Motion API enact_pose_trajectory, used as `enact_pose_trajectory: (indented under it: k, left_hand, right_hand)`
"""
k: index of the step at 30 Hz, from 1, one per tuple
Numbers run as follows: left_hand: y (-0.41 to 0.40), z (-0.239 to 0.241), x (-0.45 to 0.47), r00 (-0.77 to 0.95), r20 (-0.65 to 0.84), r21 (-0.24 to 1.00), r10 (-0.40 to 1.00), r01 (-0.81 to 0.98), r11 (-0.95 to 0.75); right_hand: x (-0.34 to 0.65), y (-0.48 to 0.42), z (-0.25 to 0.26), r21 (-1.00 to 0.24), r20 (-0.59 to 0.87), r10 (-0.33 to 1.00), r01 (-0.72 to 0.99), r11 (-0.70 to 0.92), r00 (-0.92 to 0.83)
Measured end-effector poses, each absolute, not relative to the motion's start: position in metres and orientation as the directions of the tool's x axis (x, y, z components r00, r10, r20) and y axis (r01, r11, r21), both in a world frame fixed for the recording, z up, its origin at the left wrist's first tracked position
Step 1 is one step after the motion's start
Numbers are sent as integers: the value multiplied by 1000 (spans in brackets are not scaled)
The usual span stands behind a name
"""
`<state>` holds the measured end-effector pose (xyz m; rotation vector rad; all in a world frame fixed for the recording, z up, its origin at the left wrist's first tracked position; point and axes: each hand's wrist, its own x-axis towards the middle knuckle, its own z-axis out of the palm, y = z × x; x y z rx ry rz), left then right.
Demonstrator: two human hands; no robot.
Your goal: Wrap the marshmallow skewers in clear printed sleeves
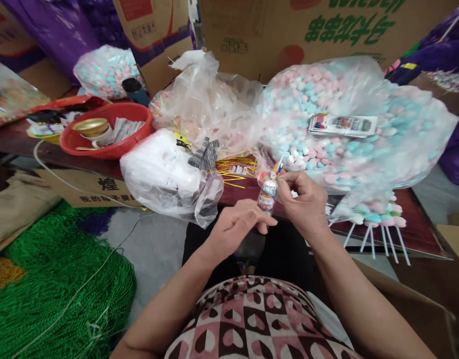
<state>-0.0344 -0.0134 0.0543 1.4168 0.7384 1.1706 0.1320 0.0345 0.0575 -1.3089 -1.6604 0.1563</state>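
Between my hands, over the table's front edge, is a small clear printed packet [266,195] of marshmallows, with a gathered top. My left hand [238,219] is closed around its lower part, fingers partly wrapped round it. At the packet's neck my right hand [303,199] pinches with thumb and forefinger; whether a tie lies in that pinch is too small to tell. Just behind the packet lie yellow twist ties [229,180], spread loose on the dark red table. A large clear bag of pink, white and blue marshmallows [307,94] sits beyond my right hand.
Several marshmallow sticks [386,219] poke over the table edge at right. A stack of printed wrappers [343,125] rests on the large bag. A white plastic bag [165,174] and red basin [109,144] stand left. Green netting [72,279] covers the floor at left.
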Motion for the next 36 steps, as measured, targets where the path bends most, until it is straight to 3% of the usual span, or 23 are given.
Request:
enact_pose_trajectory:
  k: [2,4,6,8,14,17,20,23,27,29,32,36]
  left_hand:
    - [-10,44,-29,340,47,993,939,-114,-9]
    - [0,37,-27,337,-99,943,936,-270,196]
    - [9,38,-29,295,-166,832,941,-470,294]
    - [13,42,-36,269,-178,780,946,-548,303]
    - [0,32,-39,407,-278,900,870,-206,384]
    - [1,22,-33,368,-343,859,864,-248,447]
    - [6,25,-32,266,-313,841,912,-369,397]
    - [8,32,-37,155,-196,931,968,-282,233]
    - [-1,34,-37,311,-28,1000,950,10,26]
    - [-7,32,-27,424,-28,990,905,139,-35]
    - [-17,29,-5,532,-122,961,838,276,-35]
    - [-21,24,17,644,-169,935,746,345,-86]
  right_hand:
    - [129,27,63,-498,679,733,712,494,-34]
    - [125,15,61,-433,685,711,697,572,-159]
    - [123,6,55,-451,637,731,651,611,-245]
    - [125,3,48,-511,582,774,629,586,-249]
    - [125,15,48,-568,561,815,649,507,-145]
    - [118,7,46,-607,534,805,545,579,-260]
    - [115,-2,39,-735,451,841,411,539,-297]
    - [124,-4,36,-890,354,915,232,393,-196]
    - [145,-9,36,-977,192,955,-133,165,-225]
    - [157,-16,33,-974,86,959,-226,24,-272]
    - [179,-35,19,-965,-46,976,-243,-99,-213]
    - [224,-79,-16,-978,-194,972,-110,-180,134]
